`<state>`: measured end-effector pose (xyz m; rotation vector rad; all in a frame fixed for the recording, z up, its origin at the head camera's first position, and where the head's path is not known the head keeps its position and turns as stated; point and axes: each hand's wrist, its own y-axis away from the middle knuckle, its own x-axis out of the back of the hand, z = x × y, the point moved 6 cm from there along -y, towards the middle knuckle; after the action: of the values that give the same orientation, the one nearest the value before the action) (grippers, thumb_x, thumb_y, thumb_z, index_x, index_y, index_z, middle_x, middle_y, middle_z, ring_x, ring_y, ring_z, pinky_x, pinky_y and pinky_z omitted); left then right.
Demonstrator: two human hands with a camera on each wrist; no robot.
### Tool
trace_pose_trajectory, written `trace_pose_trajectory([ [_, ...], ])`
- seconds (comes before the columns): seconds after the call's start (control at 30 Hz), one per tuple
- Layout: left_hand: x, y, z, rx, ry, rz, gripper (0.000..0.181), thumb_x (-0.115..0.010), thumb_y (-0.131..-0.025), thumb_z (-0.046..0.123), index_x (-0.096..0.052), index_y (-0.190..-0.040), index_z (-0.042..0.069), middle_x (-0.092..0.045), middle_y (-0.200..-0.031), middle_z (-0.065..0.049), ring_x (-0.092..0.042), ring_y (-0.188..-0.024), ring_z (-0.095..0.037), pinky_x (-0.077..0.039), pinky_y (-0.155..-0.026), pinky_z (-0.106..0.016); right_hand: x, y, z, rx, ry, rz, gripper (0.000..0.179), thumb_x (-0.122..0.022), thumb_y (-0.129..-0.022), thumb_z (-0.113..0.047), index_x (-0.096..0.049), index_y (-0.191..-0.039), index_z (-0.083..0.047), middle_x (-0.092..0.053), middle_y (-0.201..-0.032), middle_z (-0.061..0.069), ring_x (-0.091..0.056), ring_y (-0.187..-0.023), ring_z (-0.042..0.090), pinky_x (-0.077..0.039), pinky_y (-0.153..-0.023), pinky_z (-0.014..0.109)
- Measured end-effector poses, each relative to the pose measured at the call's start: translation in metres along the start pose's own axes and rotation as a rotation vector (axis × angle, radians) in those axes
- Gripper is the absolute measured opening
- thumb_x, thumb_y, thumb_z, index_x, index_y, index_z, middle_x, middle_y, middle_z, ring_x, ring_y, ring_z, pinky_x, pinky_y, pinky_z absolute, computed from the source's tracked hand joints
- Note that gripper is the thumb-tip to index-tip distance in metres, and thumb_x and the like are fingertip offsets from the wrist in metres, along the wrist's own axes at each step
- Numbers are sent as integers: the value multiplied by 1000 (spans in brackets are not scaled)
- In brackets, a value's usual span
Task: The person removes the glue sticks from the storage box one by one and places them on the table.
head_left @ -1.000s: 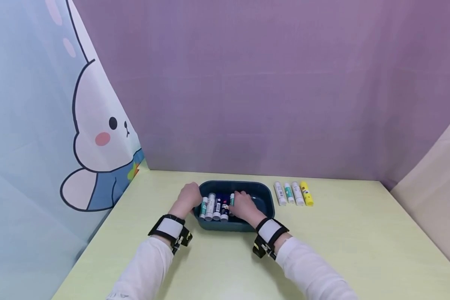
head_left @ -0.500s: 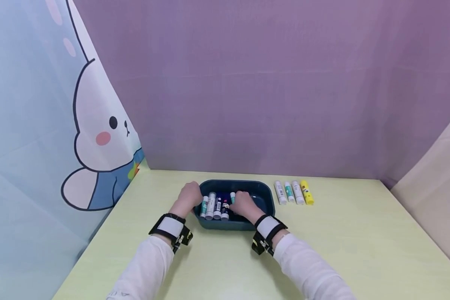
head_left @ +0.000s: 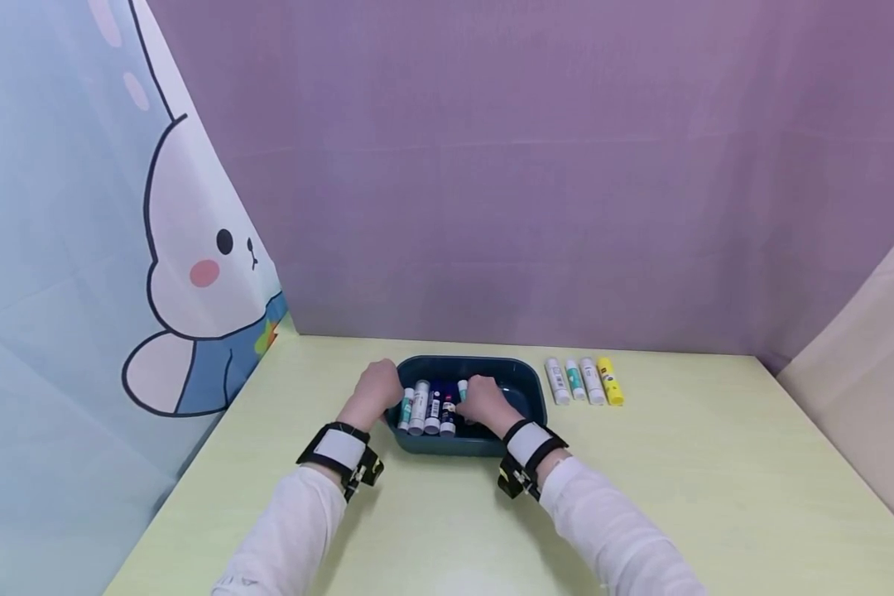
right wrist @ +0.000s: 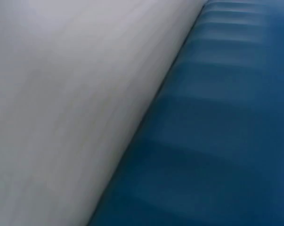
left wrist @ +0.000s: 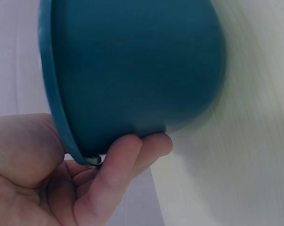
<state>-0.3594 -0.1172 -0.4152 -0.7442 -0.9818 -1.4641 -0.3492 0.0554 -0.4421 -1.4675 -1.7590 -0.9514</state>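
Note:
In the head view, a dark teal plastic basin stands on the table with several glue sticks lying side by side in its left half. Among them are a teal-and-white one, a white one and two dark blue ones. My left hand grips the basin's left end; the left wrist view has its fingers under the rim against the outer wall. Inside the basin, my right hand pinches another teal-and-white glue stick, mostly hidden by the fingers. Only the basin's wall and tabletop fill the right wrist view.
Right of the basin, several more glue sticks lie in a row on the pale green table: a white one, a teal one, another white one and a yellow one. A purple cloth hangs behind.
My right hand has shifted only slightly inside the basin, staying at the same glue stick. The left hand keeps its hold on the basin's end.

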Motion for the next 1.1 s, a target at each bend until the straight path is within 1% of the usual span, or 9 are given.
trace_pose_trajectory([
  [0.17,1,0,1,5,-6,0,27,-54,-89,-1,-54,-113,-12,-59,-113,-30,-60,-42,-22,-51,-35,-26,1,-1,-1,-5,-10,-11,17,-70,-83,-12,-67,-89,4,-66,-65,7,-63,-51,13,-52,-49,23],
  [0.33,0,0,1,2,-10,3,27,-54,-89,-1,-54,-113,-12,-59,-112,-30,-60,-42,-22,-51,-35,-26,1,-3,-1,-18,-24,-12,18,-71,-82,-11,-66,-90,5,-66,-70,9,-63,-50,13,-53,-48,23],
  [0.47,0,0,0,0,-6,-2,27,-54,-89,0,-54,-114,-12,-59,-113,-29,-60,-42,-22,-51,-35,-26,2,-4,0,-33,0,-29,18,-71,-82,-13,-65,-87,3,-64,-69,8,-64,-52,16,-53,-46,23],
  [0.6,-1,0,-1,-5,1,-2,27,-54,-89,0,-54,-114,-12,-59,-113,-30,-60,-43,-22,-51,-35,-26,6,-1,1,-38,29,-56,17,-70,-83,-15,-63,-82,1,-61,-67,7,-65,-55,21,-56,-48,27],
  [0.73,-2,-1,-2,-8,6,2,27,-54,-89,-1,-54,-113,-12,-59,-111,-29,-60,-43,-22,-51,-34,-26,14,4,-2,-32,21,-77,18,-69,-83,-13,-62,-87,3,-60,-68,9,-65,-56,23,-58,-51,31],
  [0.77,-2,-1,-2,-9,7,3,27,-54,-89,-1,-54,-113,-12,-59,-111,-29,-60,-43,-22,-51,-34,-26,16,5,-3,-29,18,-78,19,-69,-83,-12,-62,-90,4,-59,-69,9,-65,-56,23,-58,-51,31],
  [0.87,-2,-1,-2,-11,1,7,27,-55,-89,0,-55,-113,-12,-59,-110,-29,-60,-43,-23,-50,-34,-26,22,7,-4,-16,22,-80,21,-69,-82,-10,-59,-95,4,-59,-69,9,-66,-55,23,-59,-52,32],
  [1.1,-2,-1,-2,-1,3,8,27,-55,-88,-1,-54,-113,-12,-59,-111,-29,-61,-44,-23,-50,-34,-26,39,11,-10,-4,42,-107,14,-68,-82,-10,-59,-83,1,-60,-65,9,-68,-58,25,-60,-58,36],
])
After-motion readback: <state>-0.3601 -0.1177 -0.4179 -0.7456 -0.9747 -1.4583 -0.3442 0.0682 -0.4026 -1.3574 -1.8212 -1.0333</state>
